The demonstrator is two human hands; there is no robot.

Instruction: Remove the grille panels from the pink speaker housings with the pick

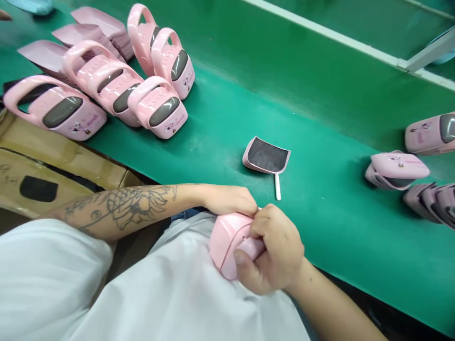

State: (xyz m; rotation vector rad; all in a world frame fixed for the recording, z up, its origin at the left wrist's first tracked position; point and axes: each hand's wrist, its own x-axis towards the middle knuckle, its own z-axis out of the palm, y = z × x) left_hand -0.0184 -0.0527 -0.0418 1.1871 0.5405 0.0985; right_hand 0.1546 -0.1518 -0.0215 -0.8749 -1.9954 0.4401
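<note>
Here we are at a long green bench (pixel 313 199), a cardboard box (pixel 53 151) tucked in at its near left edge. Up on the left, a crowd of pink handled cases (pixel 57 109) sits beside a stack of pink trays (pixel 46 54), with more pink cases (pixel 394 170) over on the right. Out in the open green lies a small pink piece (pixel 254 163) with a dark pad, a white stick (pixel 277 187) poking from it. And the action is right at the near edge: a pink shell (pixel 227 241) is held up against the white shirt (pixel 170 289), off the bench. The left hand (pixel 227 199), on a tattooed forearm (pixel 121 208), comes in from the left, curled firmly over its top. The right hand (pixel 275 251) clasps it from the right, thumb pressed on its face, and it's the nearer to the shell's narrower end. The long axis runs roughly across the body, between both hands.
</note>
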